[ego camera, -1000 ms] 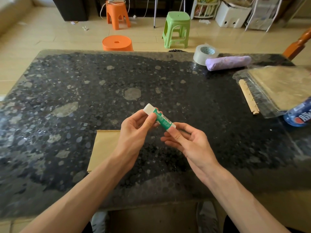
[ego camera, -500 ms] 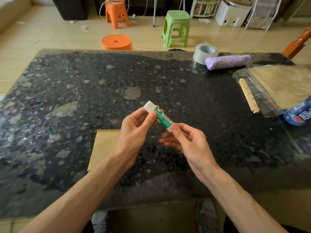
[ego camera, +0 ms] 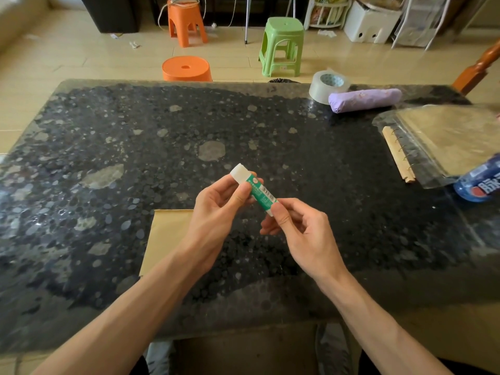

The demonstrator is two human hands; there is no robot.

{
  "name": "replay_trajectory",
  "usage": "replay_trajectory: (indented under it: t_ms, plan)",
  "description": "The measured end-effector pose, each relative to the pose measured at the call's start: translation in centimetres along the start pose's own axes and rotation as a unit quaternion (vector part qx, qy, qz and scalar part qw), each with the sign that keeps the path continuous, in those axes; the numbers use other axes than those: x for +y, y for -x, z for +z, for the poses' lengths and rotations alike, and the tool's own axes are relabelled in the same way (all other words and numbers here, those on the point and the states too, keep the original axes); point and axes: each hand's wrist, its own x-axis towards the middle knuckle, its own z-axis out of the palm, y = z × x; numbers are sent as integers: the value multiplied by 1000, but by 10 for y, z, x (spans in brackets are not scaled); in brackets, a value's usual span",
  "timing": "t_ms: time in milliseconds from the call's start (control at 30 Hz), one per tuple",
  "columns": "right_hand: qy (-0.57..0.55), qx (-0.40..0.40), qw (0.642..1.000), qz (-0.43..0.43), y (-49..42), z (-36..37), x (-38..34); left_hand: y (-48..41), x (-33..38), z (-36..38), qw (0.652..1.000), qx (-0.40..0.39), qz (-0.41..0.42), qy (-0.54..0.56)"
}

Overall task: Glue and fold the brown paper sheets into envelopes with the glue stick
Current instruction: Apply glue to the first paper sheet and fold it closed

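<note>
A green glue stick [ego camera: 262, 195] with a white cap [ego camera: 239, 172] is held tilted above the table, cap end pointing up and to the left. My left hand [ego camera: 216, 217] pinches it near the cap with thumb and fingers. My right hand [ego camera: 300, 234] pinches its white lower end. The cap sits on the stick. A brown paper sheet [ego camera: 165, 234] lies flat on the table below my left hand and forearm, which hide its right part.
The dark speckled table [ego camera: 108, 147] carries a roll of clear tape [ego camera: 327, 86], a purple roll [ego camera: 365, 100], a plastic bag with a spiral notebook [ego camera: 438, 142] and a blue bottle [ego camera: 479, 182] at the right. Orange and green stools [ego camera: 281, 47] stand beyond the far edge.
Both hands keep hold of the glue stick. My right fingers have slid slightly along its lower end; the stick stays in nearly the same place.
</note>
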Motion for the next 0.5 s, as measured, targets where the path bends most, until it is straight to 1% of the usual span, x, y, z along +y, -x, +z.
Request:
replay_trajectory:
  t_ms: [67,133,267,333,433,500]
  plan:
    - [-20,-2,1000,0,-1,-1,-2,0,1,0,1000,1,2,3]
    - [-29,15,999,-11,-2,-1,-3,-1,4,1,1000,6,9,8]
    - [-9,53,998,-15,-3,-2,-1,-1,4,3,1000,2,15,6]
    - [-23,45,999,4,-3,-3,-1,0,3,3,1000,-1,12,1]
    - [-36,10,999,28,-3,-3,-1,0,3,2,1000,0,13,-7]
    - [-48,7,998,27,-3,-2,-3,0,4,1,1000,2,15,-8]
